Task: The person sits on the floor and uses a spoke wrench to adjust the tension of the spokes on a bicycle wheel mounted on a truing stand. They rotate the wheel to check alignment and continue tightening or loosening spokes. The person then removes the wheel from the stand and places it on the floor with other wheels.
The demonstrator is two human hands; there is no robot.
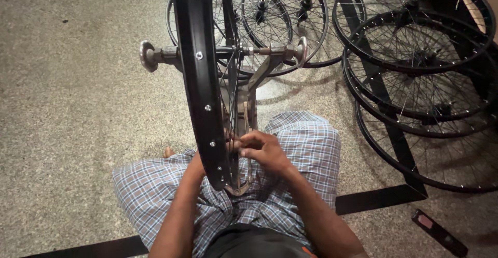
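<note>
A black bicycle rim (pixel 199 71) with thin spokes stands upright in a metal truing stand (pixel 249 89) between my knees. My right hand (pixel 264 151) is on the right side of the rim, fingers pinched on a spoke near the rim's lower edge. My left hand (pixel 196 165) is mostly hidden behind the rim on its left side, so its fingers do not show. The axle (pixel 155 55) of the wheel rests across the stand's arms.
Several spoked black wheels (pixel 415 55) lie stacked on the floor at the upper right, over a black frame (pixel 384 112). A small dark flat object (pixel 438 232) lies at the lower right. The speckled floor (pixel 72 107) spreads to the left. My checked cloth (pixel 150 190) covers both legs.
</note>
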